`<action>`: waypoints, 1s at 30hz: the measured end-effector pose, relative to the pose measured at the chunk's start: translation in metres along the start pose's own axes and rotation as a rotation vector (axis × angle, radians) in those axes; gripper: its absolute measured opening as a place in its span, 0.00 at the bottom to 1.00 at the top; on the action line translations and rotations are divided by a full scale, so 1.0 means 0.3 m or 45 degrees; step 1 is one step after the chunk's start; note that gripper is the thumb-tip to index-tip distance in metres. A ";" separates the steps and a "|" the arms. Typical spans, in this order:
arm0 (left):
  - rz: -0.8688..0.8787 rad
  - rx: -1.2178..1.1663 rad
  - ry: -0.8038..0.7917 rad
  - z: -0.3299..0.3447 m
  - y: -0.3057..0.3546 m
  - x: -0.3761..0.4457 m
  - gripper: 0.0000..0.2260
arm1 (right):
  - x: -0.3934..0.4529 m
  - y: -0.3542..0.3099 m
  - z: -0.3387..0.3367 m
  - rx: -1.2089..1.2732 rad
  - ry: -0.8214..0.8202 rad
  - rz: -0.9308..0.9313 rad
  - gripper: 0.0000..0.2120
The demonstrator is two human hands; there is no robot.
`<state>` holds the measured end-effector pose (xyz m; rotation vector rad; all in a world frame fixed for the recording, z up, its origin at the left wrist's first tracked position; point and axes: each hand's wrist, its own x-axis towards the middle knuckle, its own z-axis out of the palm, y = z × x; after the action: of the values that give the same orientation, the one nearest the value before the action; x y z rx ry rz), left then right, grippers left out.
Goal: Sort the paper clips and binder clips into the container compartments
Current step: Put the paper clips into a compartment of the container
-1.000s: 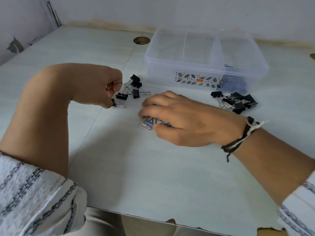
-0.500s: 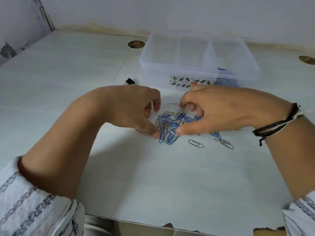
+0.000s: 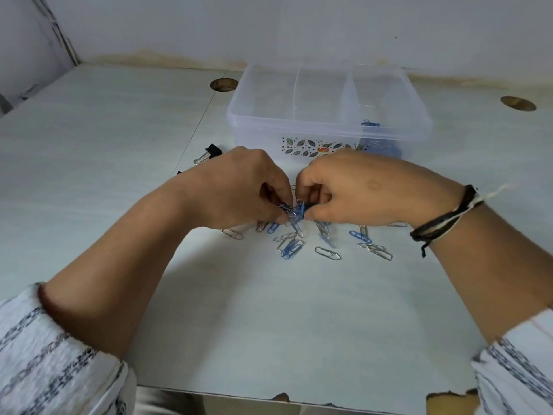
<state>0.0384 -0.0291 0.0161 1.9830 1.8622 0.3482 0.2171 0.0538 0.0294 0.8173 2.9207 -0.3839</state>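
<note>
My left hand (image 3: 245, 187) and my right hand (image 3: 356, 187) meet at the table's middle, both pinching a small bunch of blue and silver paper clips (image 3: 294, 211) just above the table. Several loose paper clips (image 3: 291, 247) lie scattered below and to the right of my fingers. A clear plastic container (image 3: 326, 139) with compartments stands just behind my hands; a few blue paper clips (image 3: 370, 123) lie in its right compartment. One black binder clip (image 3: 209, 153) shows left of the container; other binder clips are hidden behind my hands.
The pale table (image 3: 104, 163) has round cable holes at the back middle (image 3: 223, 84) and far right (image 3: 517, 103). Walls close the back and left. The near table edge (image 3: 299, 402) is chipped at the right.
Both hands have closed together and lifted a bunch of paper clips off the pile. The pile on the table is thinner and more spread out.
</note>
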 end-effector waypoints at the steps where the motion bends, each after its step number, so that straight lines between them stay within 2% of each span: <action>1: -0.006 -0.003 0.003 -0.001 -0.003 0.000 0.07 | 0.002 0.003 0.004 0.004 0.010 0.010 0.06; 6: -0.073 -0.124 0.007 -0.019 -0.017 -0.003 0.05 | 0.003 0.045 -0.015 0.184 -0.015 0.081 0.06; 10: -0.095 -0.388 0.083 -0.044 -0.022 -0.004 0.05 | -0.021 0.103 -0.079 0.420 0.063 0.115 0.05; 15: -0.045 -0.742 0.303 -0.068 0.028 0.028 0.04 | -0.071 0.199 -0.177 0.756 0.405 0.189 0.04; 20: 0.065 -0.756 0.526 -0.117 0.143 0.135 0.05 | -0.083 0.311 -0.214 1.046 0.791 0.333 0.06; 24: 0.079 -0.576 0.617 -0.122 0.230 0.284 0.05 | -0.050 0.360 -0.183 0.767 1.052 0.487 0.04; 30: 0.097 -0.290 0.696 -0.073 0.262 0.388 0.14 | -0.033 0.339 -0.160 0.240 0.962 0.483 0.10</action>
<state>0.1088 0.0862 0.0606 1.9282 1.9358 1.1686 0.2776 0.1454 0.0550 1.8601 3.2651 -0.3804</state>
